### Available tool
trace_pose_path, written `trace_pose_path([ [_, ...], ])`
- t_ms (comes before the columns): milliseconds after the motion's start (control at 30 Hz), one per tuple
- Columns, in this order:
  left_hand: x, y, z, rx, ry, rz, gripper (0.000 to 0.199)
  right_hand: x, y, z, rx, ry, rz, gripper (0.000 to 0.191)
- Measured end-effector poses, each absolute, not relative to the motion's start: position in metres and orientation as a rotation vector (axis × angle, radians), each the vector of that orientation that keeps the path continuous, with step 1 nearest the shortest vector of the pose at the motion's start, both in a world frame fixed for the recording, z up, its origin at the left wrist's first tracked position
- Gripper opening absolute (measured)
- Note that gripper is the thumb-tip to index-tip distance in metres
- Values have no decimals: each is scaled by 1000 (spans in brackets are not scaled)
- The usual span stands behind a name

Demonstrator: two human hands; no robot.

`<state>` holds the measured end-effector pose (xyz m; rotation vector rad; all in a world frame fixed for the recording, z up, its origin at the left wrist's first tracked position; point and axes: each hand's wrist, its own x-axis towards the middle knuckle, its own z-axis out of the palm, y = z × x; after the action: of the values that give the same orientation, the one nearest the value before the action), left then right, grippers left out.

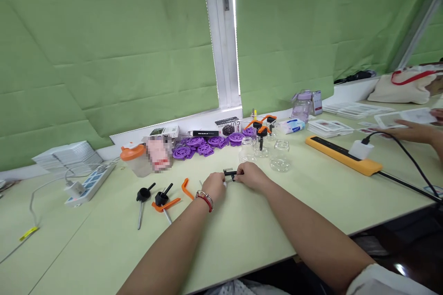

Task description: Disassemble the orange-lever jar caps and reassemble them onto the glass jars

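Observation:
Between my two hands is a small black part [230,173], with thin springs [227,169] beside it. My left hand [214,186] is closed at its left end, and my right hand [248,176] pinches its right end. Left of my hands lie an orange lever [187,188], a black cup-shaped piece [143,194] on a metal rod, and a similar black piece [161,198] with an orange lever [166,205]. Two clear glass jars [280,156] stand just beyond my right hand. Behind them are assemblies with orange levers [266,129] on top.
Purple plastic parts [204,144] line the back, near an orange-lidded cup [133,159]. A white power strip [92,184] lies left, a yellow one [342,156] right. At the far right, another person's hands [411,130] hold a clear case [398,118].

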<state>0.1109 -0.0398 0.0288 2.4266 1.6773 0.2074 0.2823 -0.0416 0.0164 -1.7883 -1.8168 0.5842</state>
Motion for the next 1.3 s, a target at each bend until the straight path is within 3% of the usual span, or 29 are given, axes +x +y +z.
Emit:
trace_pose_path([
  [167,103,-38,37,2419,1716,171,18,281,-43,21,-1679,-1885,431,9],
  [367,102,-21,55,2481,1771,146,18,279,-34,8,-1483,-1942,530,8],
  [567,113,1,61,2620,1697,56,17,277,-30,1,-1518,-1848,599,45],
  [733,120,7,61,2704,1590,2,20,276,-29,-1,-1485,-1903,584,61],
  [1000,124,8,64,2750,1551,-12,21,276,-24,-4,-1425,-2011,508,40],
  [1300,128,6,65,2822,1489,2,22,275,-24,-3,-1417,-2016,507,35],
])
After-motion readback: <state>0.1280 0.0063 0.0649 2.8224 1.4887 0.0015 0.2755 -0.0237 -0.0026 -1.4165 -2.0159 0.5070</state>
